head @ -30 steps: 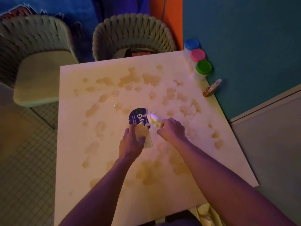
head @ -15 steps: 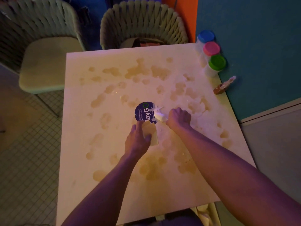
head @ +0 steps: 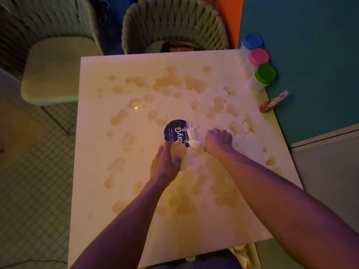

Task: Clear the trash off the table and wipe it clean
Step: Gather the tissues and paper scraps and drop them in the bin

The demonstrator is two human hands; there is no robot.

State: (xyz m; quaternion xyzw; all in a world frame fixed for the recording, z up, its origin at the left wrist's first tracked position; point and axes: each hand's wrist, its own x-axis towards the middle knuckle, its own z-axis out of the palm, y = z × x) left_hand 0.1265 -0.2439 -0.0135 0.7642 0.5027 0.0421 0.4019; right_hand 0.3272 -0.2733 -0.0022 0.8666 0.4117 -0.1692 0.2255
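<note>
A white square table [head: 101, 220] is covered with many brownish spill stains [head: 167, 82]. A round dark blue sticker [head: 175, 131] lies near the middle. My left hand [head: 165, 166] holds a pale paper wrapper [head: 180, 156] at the sticker's near edge. My right hand [head: 218, 139] is curled in a fist round white plastic cutlery, and a spoon bowl [head: 196, 144] sticks out to its left. More white plastic pieces [head: 191, 130] lie just beyond the spoon.
Three tubs with blue [head: 252, 41], pink [head: 258, 57] and green [head: 265, 74] lids stand at the far right corner. A small brown sachet [head: 272, 103] lies at the right edge. Two woven chairs [head: 174, 24] stand beyond the table. A teal wall runs along the right.
The view has shifted slightly down. My right hand has closed tighter on the white cutlery and the spoon bowl now shows beside it. My left hand keeps hold of the wrapper.
</note>
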